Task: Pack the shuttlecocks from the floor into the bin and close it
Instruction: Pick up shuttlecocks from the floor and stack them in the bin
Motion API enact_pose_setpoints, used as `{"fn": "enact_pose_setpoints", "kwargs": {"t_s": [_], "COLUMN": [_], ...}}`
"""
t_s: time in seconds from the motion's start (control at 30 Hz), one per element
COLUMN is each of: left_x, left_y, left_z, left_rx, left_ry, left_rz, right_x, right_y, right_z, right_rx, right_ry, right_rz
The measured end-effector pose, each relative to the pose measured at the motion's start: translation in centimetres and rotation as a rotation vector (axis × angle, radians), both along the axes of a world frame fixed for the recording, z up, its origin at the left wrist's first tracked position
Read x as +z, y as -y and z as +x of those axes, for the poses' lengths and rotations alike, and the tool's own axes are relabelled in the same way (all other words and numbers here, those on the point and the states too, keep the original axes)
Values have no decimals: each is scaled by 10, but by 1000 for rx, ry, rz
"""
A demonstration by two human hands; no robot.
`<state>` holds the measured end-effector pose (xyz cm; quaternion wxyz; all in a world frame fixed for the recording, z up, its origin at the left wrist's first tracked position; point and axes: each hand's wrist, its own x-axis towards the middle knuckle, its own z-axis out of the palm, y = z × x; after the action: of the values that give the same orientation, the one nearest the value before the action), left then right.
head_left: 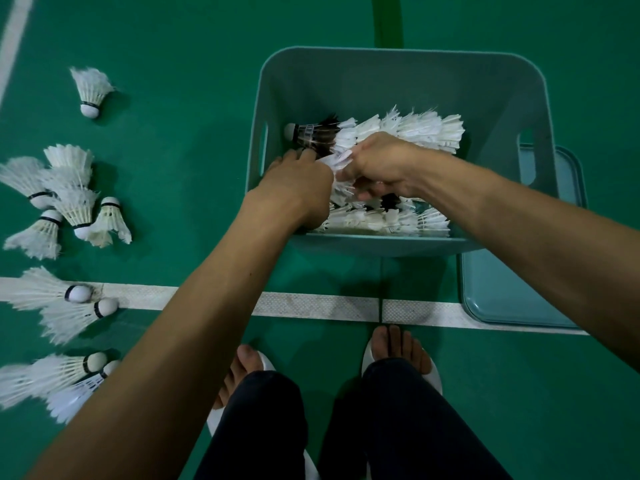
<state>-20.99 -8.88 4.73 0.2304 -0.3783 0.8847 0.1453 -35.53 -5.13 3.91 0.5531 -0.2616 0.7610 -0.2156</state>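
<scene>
White-feathered shuttlecock [341, 161], pinched by the curled fingers of the right hand [379, 166], sits inside the teal bin [398, 55]; the left hand [298, 188] touches it, its grip hidden. Loose shuttlecocks [69, 192] lie on the floor [194, 98] beyond the bin's left wall.

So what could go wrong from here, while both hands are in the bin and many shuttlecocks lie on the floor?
The right hand pinches feathers of the packed shuttlecocks in the bin, the left hand close beside; feathers may bend or break. Loose shuttlecocks lie left of the left foot; a step there may crush them. The lid seems partly under the bin, so pulling it may tip the bin.
</scene>
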Motion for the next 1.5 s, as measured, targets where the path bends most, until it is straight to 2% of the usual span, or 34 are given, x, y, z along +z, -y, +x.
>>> {"fn": "enact_pose_setpoints", "kwargs": {"t_s": [0.1,0.27,0.4,0.77,0.87,0.93,1.07,1.17,1.23,1.37,1.5], "left_x": [2,-5,-5,22,39,50,72,70,60,17,-42], "left_y": [-2,-2,3,-3,-7,-10,-10,-3,2,0,-14], "left_z": [-1,-6,-7,1,10,21,66,105,126,170,222], "left_rx": [-2,-53,-40,63,81,93,149,361,528,771,905], "left_ry": [66,159,136,5,-83,-211,-648,-917,-1022,-1059,-927], "left_rz": [-46,-58,-48,29,25,4,-119,-209,-181,-156,-135], "right_x": [-4,-3,5,21,36,51,91,111,114,100,82], "right_y": [1,4,-3,-33,-34,-32,-24,-15,-11,-9,0], "right_z": [1,2,-4,-19,-14,-5,23,49,64,108,186], "right_rx": [58,-31,-98,-57,-46,-35,14,45,33,53,184], "right_ry": [5,37,-9,-115,-232,-295,-344,-319,-293,-297,-229], "right_rz": [-19,-54,-101,-147,-224,-310,-507,-623,-660,-705,-840]}}
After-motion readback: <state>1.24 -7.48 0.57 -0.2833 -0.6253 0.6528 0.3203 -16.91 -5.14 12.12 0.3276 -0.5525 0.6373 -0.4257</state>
